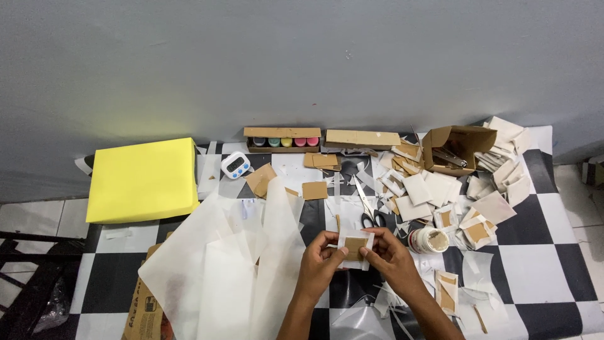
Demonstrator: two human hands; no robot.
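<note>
Above the checkered table [541, 252], near its front edge, a small white paper packet [356, 247] with a brown cardboard square showing through it sits between both hands. The left hand [319, 258] pinches its left edge with fingertips, and the right hand [389, 254] grips its right edge and lower corner. Neither hand is free. The thin paper could crease or tear if the fingers pull apart too hard, and the cardboard insert might slide out of square if the grip loosens. An open pot of glue [430, 240] stands just beside the right hand, so a sideways elbow or wrist could knock it over. Scissors [370, 211] lie just beyond the packet, and loose translucent sheets [220, 271] spread to the left could snag on the left forearm.
</note>
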